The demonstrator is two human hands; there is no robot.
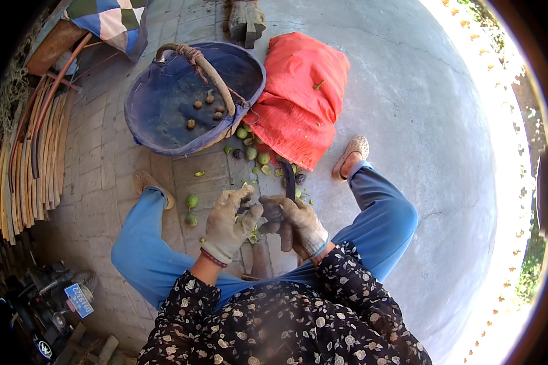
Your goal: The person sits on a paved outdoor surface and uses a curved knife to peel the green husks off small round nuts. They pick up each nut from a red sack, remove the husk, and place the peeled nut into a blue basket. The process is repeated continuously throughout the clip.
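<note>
My left hand (229, 221), in a dirty cloth glove, is raised with thumb and fingers curled apart; whether a small thing sits between them I cannot tell. Close beside it on the right, my right hand (297, 219), gloved too, grips a dark curved blade (288, 178) by its wooden handle (286, 236). Beyond the hands, green-husked walnuts (251, 153) and bits of husk lie at the mouth of a red woven sack (301, 96). Several brown walnuts (191, 123) rest in a blue-lined basket (153, 137). Two green fruits (192, 200) lie on the bricks left of my left hand.
The basket's arched wooden handle (214, 77) rises over its opening. Wooden slats (41, 155) are stacked at the left, with a parked vehicle (50, 296) below them. A wooden block (246, 20) stands at the top. Brick paving meets smooth concrete (438, 137) under the sack.
</note>
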